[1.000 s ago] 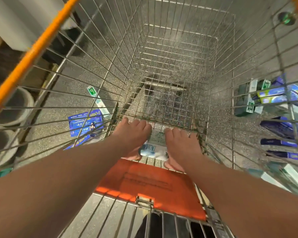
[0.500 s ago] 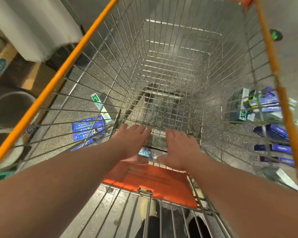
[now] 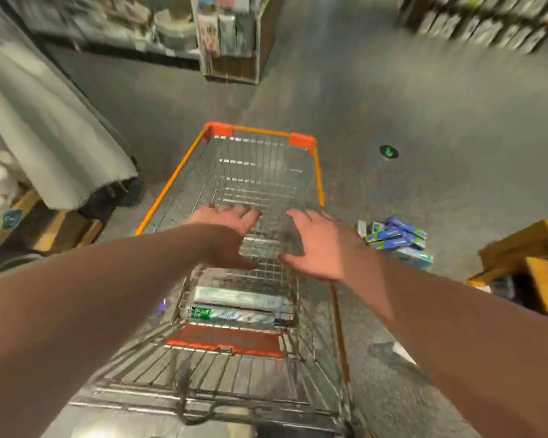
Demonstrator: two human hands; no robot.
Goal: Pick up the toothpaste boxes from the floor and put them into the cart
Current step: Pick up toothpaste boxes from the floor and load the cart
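Hands: left hand (image 3: 227,230) spread, empty | right hand (image 3: 318,243) spread, empty | cart (image 3: 168,188): two boxes (image 3: 234,308)

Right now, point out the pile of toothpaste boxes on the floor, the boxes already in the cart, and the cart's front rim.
floor pile (image 3: 396,238), head view, top blue box.
boxes in the cart (image 3: 234,308), head view, long upper face.
cart's front rim (image 3: 260,131), head view, orange bar.
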